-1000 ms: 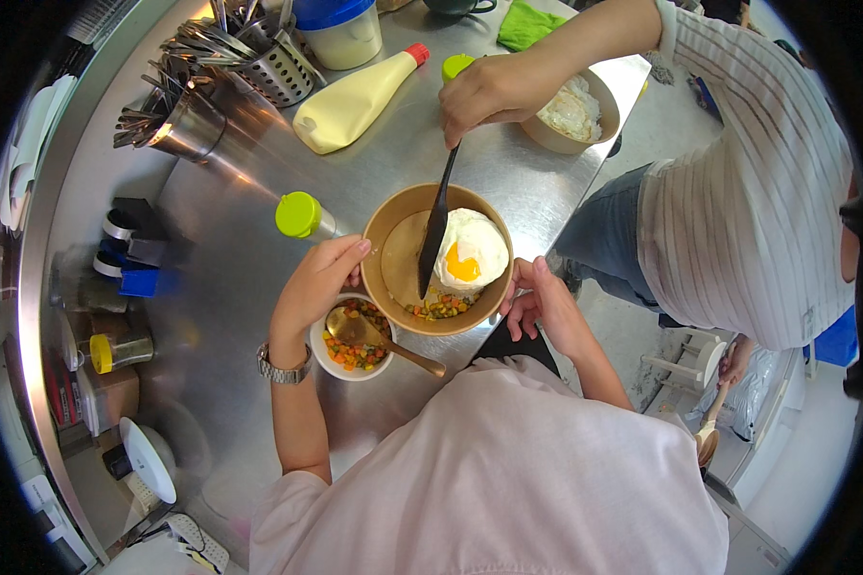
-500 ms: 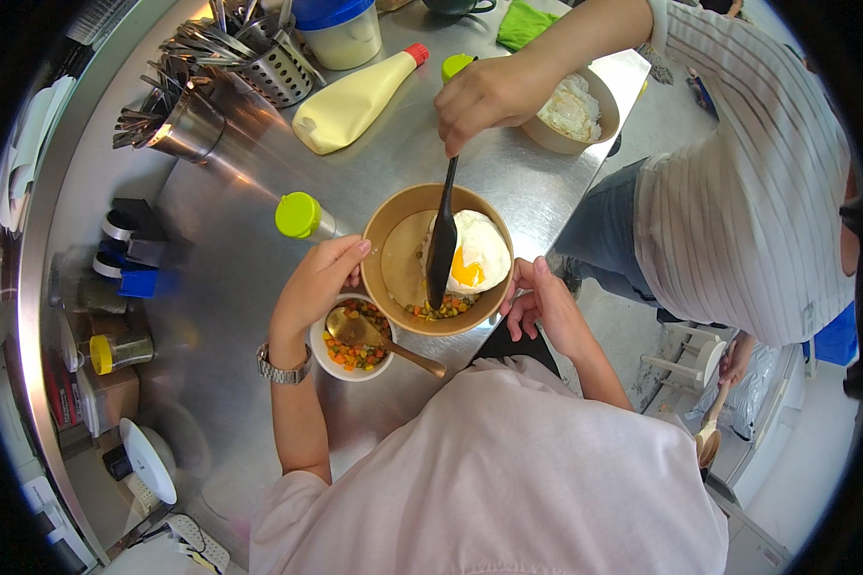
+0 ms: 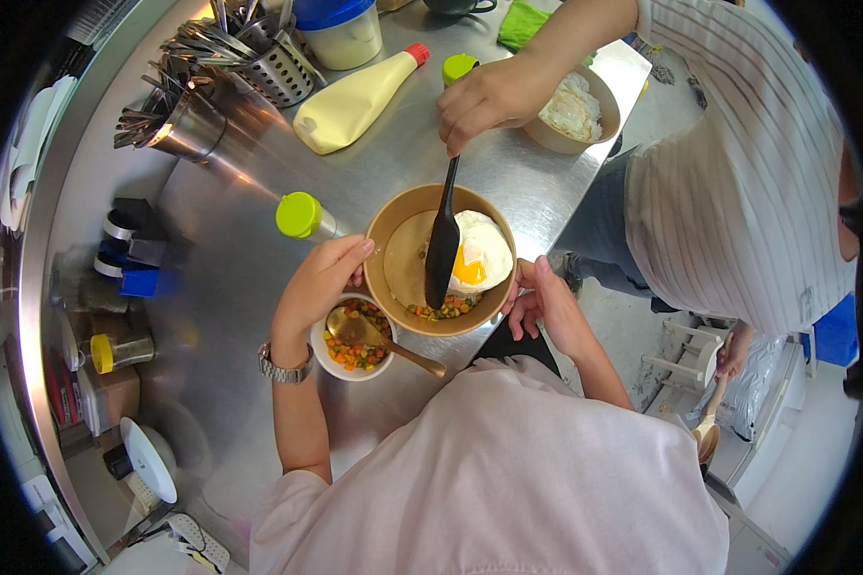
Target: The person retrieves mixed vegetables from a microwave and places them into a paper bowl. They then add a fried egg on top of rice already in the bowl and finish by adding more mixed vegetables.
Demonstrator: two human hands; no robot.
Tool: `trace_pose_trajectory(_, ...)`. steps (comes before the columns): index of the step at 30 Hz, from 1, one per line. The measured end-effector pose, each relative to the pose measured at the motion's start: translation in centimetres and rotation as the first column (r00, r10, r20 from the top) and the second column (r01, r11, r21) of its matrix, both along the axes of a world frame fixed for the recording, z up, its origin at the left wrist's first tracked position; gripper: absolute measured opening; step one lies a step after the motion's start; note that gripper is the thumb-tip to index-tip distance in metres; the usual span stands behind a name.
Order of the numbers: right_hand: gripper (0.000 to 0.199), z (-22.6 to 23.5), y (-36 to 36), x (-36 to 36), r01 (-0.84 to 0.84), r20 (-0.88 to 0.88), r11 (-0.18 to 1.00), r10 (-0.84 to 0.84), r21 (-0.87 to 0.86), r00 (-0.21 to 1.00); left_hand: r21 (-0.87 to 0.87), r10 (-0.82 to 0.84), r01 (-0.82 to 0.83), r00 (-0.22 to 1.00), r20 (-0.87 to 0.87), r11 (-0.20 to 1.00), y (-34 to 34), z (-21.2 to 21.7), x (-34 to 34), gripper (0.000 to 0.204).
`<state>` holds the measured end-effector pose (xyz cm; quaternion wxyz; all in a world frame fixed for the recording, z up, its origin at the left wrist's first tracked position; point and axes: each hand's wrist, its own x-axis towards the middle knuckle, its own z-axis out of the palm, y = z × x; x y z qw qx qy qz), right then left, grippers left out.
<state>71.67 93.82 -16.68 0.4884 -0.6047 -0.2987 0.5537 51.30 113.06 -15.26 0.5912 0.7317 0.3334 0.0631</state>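
Between my hands is a brown paper bowl (image 3: 401,264). My left hand (image 3: 318,278) grips its left rim, thumb on top. My right hand (image 3: 549,309) holds its right side, some fingers hidden behind the wall. A fried egg (image 3: 486,247) with a partly runny yolk lies in the bowl's right half, above diced vegetables (image 3: 448,309). Another person's hand (image 3: 489,103) holds a black spatula (image 3: 441,251), its blade inside the bowl beside the egg. Below my left hand, a small white bowl (image 3: 357,375) contains diced vegetables and a gold spoon (image 3: 355,329).
A green-lidded shaker (image 3: 299,216) stands left of the bowl on the steel table (image 3: 249,316). Farther back are a yellow squeeze bottle (image 3: 350,107), cutlery holders (image 3: 190,129) and a blue-lidded tub (image 3: 340,38). A second paper bowl (image 3: 558,144) with egg sits near the right edge.
The paper bowl and the spatula have shifted very slightly to the right. The other person's body has moved a little left; my hands keep their hold.
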Motion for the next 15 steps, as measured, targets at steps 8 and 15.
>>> trace_pose_trajectory(8, 0.058, 0.22, -0.01, 0.02, 0.002, 0.010, 1.000, -0.002, -0.004, 1.000, -0.010, 0.005, -0.005, 1.000, -0.003, 1.000, -0.05, 0.14, 0.04, 0.036)
trace_pose_trajectory(15, 0.061, 0.36, -0.04, 0.09, -0.026, 0.031, 1.000, 0.026, -0.019, 0.999, -0.026, 0.012, -0.011, 1.000, 0.004, 1.000, -0.10, 0.17, 0.05, 0.035)
